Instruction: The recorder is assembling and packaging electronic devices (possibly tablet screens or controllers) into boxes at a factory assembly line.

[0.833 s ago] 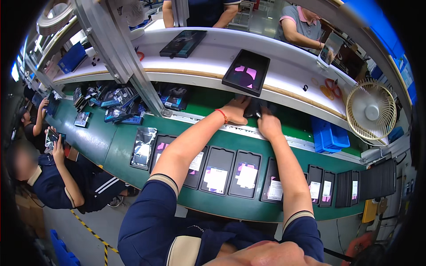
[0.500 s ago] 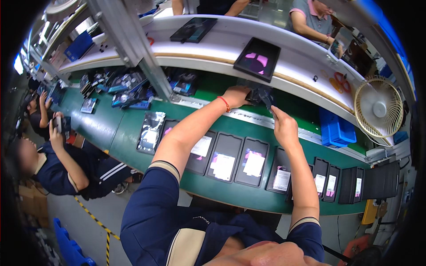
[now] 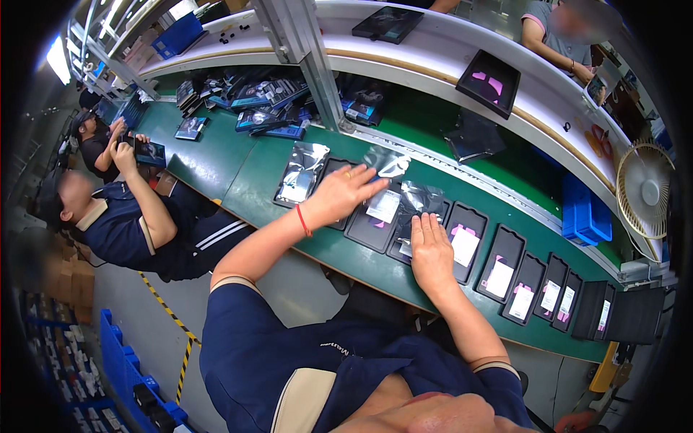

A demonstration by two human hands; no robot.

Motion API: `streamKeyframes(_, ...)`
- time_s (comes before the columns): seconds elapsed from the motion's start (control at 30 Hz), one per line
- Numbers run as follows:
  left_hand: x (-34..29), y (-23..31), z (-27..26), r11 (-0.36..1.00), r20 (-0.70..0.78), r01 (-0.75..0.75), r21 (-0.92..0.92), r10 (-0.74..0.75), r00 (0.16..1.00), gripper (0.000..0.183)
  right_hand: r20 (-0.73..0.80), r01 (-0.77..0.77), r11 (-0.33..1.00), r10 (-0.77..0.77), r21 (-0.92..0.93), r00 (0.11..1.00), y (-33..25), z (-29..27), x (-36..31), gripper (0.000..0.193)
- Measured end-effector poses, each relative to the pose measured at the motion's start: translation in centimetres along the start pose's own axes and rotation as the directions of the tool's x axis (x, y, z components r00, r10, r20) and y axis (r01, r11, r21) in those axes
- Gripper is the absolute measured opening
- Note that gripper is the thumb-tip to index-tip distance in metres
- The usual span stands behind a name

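Over the row of black trays, my left hand (image 3: 342, 193) stretches its fingers out beside a shiny antistatic bag (image 3: 390, 163) that lies at the far end of a tray (image 3: 372, 234). My right hand (image 3: 432, 251) lies flat, fingers straight, on the near part of another shiny bag (image 3: 421, 196), which covers most of the tray beneath. Left of my left hand, a third silvery bag (image 3: 301, 169) rests on a tray. To the right, a tray (image 3: 473, 219) carries a white label sheet and pink pieces.
More labelled black trays (image 3: 503, 263) continue rightward along the green table (image 3: 238, 173). Dark bags (image 3: 473, 137) lie beneath the shelf (image 3: 419, 72). A blue bin (image 3: 586, 209) and a fan (image 3: 644, 189) stand at right. Packages (image 3: 271, 101) pile up at far left; a co-worker (image 3: 137, 209) sits at left.
Both hands have come back from under the shelf to the trays. Shiny bags now lie on two of the trays between them. The view has shifted left.
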State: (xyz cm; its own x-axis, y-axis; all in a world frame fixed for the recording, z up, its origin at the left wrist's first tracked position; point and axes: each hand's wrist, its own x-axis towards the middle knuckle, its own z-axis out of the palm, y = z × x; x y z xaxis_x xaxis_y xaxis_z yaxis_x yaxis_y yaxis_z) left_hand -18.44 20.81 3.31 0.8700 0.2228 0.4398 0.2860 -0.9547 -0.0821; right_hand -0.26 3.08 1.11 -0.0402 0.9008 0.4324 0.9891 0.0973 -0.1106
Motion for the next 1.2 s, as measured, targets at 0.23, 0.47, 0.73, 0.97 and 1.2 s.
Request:
streamKeyframes(0.23,-3.4,3.4,-0.3,0.984,-0.084,0.163,0.075,-0.157,0.984,0.041,-0.068,0.013,1.0,-0.014,-0.016,0.998,-1.8,-0.1,0.4,0.041)
streamKeyframes(0.47,-6.4,0.3,-0.3,0.947,0.124,0.313,-0.072,-0.303,0.945,0.061,0.121,0.097,0.995,-0.097,0.004,0.988,-4.5,4.4,3.3,0.053)
streamKeyframes(0.73,-5.3,-0.2,-1.8,0.922,0.317,0.381,-0.073,-0.341,0.885,0.065,0.29,-0.004,0.985,-0.047,0.171,0.956,-4.2,0.9,6.2,0.069)
streamKeyframes(0.97,1.4,-1.7,-1.1,0.914,0.156,0.333,-0.234,-0.303,0.94,0.042,0.078,-0.494,0.867,0.498,-0.065,0.864,10.3,4.5,14.1,0.075)
streamKeyframes(1.2,14.3,-3.2,4.6,0.808,0.045,0.04,-0.588,-0.017,0.999,0.033,0.099,-0.523,0.849,0.528,-0.077,0.843,18.7,6.6,11.8,0.068)
